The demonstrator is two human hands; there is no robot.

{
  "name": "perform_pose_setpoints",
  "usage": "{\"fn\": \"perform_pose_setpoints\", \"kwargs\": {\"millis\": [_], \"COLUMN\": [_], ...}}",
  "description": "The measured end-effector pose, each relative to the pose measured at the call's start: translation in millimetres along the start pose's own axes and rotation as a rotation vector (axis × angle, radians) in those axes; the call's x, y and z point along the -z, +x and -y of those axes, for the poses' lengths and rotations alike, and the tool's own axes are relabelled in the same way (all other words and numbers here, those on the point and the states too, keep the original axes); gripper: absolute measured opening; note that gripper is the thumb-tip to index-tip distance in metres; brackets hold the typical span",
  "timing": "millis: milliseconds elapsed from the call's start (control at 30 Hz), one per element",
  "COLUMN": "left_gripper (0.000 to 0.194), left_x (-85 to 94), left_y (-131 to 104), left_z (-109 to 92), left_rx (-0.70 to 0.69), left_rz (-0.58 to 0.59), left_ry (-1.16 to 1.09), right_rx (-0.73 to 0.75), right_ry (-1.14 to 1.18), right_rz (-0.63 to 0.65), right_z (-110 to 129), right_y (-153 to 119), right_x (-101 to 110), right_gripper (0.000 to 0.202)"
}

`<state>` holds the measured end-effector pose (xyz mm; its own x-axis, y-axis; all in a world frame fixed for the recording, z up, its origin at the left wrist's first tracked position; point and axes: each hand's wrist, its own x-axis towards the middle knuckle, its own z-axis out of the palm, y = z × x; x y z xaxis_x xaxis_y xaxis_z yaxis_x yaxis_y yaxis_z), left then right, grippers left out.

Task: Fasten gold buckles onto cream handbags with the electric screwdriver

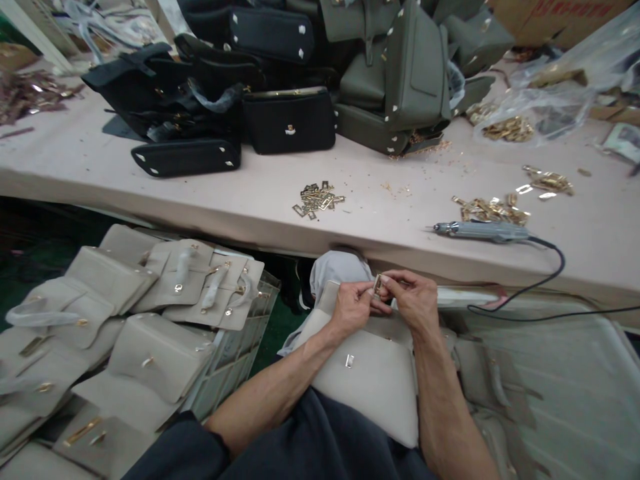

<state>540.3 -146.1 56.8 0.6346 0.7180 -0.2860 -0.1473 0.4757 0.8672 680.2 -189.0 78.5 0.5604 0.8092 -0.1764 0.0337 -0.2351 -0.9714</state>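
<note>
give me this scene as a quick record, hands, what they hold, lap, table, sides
left hand: fingers on a small metal frame
right hand: fingers on the same frame
lap: pale bag, metal fitting on its face
table: black bags, dark green bags, loose metal pieces, corded power tool
left side: pale bags, heaped
right side: more bags, in a bin

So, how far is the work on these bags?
Several bags at left show metal fittings, so probably done. Left hand and right hand hold a metal frame at the lap bag. Fixing it seems left; the corded tool lies on the table.
</note>
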Motion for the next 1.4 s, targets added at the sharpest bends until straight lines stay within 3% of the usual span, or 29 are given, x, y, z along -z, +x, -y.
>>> {"fn": "perform_pose_setpoints", "kwargs": {"millis": [400, 667, 833, 1400], "left_gripper": [0.034, 0.031, 0.033, 0.031], "left_x": [-1.7, -3.5, -3.6, -0.4], "left_y": [1.2, 2.4, 1.8, 1.4], "left_z": [2.5, 2.2, 0.4, 0.5], "left_rx": [-0.028, -0.02, -0.013, -0.016], "left_rz": [-0.049, -0.063, -0.073, -0.054], "left_ry": [-0.011, -0.024, -0.035, -0.025], "right_rx": [0.032, 0.072, 0.146, 0.132], "right_ry": [0.038, 0.018, -0.019, 0.015], "right_rz": [0.015, -0.057, -0.026, 0.052], "right_z": [1.6, -0.6, -2.4, -3.5], "right_y": [-1.7, -3.2, -0.8, 6.3], "right_x": [-1.1, -1.1, 1.1, 3.3], "right_gripper": [0.037, 0.028, 0.02, 0.021]}}
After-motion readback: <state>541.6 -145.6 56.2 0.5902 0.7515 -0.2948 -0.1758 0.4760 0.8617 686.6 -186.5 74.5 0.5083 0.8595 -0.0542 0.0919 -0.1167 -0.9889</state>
